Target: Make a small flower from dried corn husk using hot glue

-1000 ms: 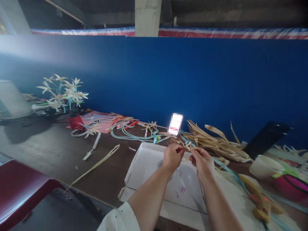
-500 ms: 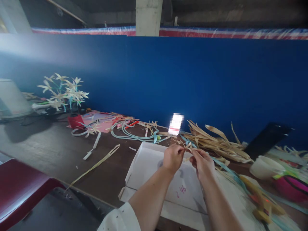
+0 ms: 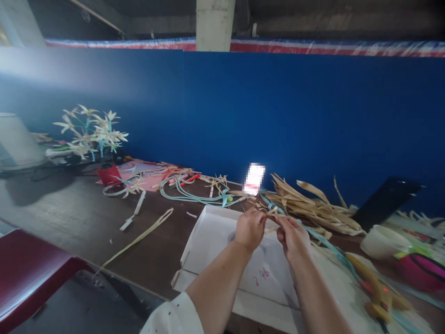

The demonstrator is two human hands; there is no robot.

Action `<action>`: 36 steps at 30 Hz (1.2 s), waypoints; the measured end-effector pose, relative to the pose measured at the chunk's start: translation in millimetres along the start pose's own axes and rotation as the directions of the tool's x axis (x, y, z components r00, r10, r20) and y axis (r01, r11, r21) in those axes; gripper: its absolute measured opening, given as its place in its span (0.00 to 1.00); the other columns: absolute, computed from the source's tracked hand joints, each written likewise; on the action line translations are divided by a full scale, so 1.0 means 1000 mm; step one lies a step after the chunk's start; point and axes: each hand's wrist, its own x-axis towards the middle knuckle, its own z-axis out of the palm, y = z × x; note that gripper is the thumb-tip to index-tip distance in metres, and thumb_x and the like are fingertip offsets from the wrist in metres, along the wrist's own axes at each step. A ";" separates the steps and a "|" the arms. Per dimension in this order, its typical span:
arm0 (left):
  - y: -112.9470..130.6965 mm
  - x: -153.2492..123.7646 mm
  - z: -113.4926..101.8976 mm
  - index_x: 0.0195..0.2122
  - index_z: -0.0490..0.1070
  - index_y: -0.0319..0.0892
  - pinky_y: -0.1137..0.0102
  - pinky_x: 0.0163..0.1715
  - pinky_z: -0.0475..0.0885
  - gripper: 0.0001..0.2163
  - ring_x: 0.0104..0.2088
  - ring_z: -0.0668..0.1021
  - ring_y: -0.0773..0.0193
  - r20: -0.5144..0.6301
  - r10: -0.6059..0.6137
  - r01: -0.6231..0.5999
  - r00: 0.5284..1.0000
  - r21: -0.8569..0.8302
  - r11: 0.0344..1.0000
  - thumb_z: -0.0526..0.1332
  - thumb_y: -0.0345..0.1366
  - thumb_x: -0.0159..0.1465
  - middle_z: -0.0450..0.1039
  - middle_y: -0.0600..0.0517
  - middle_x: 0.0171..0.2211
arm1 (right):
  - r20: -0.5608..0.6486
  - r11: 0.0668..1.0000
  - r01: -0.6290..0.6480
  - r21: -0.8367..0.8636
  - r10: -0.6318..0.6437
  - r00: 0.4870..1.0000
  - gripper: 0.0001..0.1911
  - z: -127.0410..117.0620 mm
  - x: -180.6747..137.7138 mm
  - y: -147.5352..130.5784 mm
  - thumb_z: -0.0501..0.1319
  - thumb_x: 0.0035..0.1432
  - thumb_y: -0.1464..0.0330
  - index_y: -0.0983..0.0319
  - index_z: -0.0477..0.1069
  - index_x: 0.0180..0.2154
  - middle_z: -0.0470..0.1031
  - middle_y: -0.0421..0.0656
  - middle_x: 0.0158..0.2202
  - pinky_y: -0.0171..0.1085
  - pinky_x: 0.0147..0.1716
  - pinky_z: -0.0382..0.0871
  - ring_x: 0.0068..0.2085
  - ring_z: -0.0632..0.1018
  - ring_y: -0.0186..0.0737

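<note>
My left hand (image 3: 249,228) and my right hand (image 3: 293,236) are raised together above a shallow white cardboard tray (image 3: 208,236). Both pinch a small tan piece of dried leaf (image 3: 271,213) between thumb and fingertips, the left at its left end and the right just beside it. The piece is small and partly hidden by my fingers. A heap of dried tan leaf strips (image 3: 306,202) lies just behind my hands on the dark wooden table (image 3: 69,218).
Pale blue cords (image 3: 187,192) and pink sheets lie at the back left. A bunch of finished leaf flowers (image 3: 92,132) stands far left. A white bowl (image 3: 382,240), a yellow glue gun (image 3: 377,287) and a pink container (image 3: 422,269) are on the right. A blue wall runs behind.
My hands have moved slightly closer together, and the right fingers have shifted along the leaf piece. Nothing else on the table has moved.
</note>
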 end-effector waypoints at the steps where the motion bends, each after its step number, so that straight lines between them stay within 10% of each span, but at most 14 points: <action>1: 0.000 0.000 0.000 0.29 0.73 0.41 0.74 0.30 0.64 0.10 0.30 0.72 0.67 0.005 0.000 0.000 1.000 0.016 1.000 0.54 0.35 0.65 0.70 0.50 0.28 | 0.005 1.000 0.003 0.005 -0.003 1.000 0.16 0.000 0.000 0.000 0.70 0.34 0.62 0.64 0.69 0.23 0.76 0.43 0.26 0.27 0.09 0.41 0.12 0.59 0.23; 29: 0.007 0.003 -0.004 0.29 0.72 0.42 0.73 0.33 0.66 0.05 0.32 0.73 0.66 -0.061 -0.141 0.136 0.988 -0.091 0.987 0.58 0.29 0.61 0.70 0.51 0.29 | 0.042 0.997 0.004 0.073 -0.007 0.999 0.18 0.000 0.000 0.005 0.72 0.36 0.61 0.63 0.74 0.30 0.64 0.35 0.16 0.24 0.12 0.49 0.16 0.62 0.25; 36: 0.007 0.002 -0.004 0.30 0.72 0.42 0.73 0.35 0.67 0.04 0.34 0.73 0.66 -0.063 -0.193 0.186 0.979 -0.100 0.977 0.59 0.29 0.60 0.72 0.51 0.31 | 0.092 0.988 -0.125 0.088 0.117 0.989 0.18 0.001 -0.002 0.000 0.71 0.36 0.65 0.61 0.73 0.33 0.75 0.39 0.29 0.24 0.11 0.49 0.18 0.65 0.25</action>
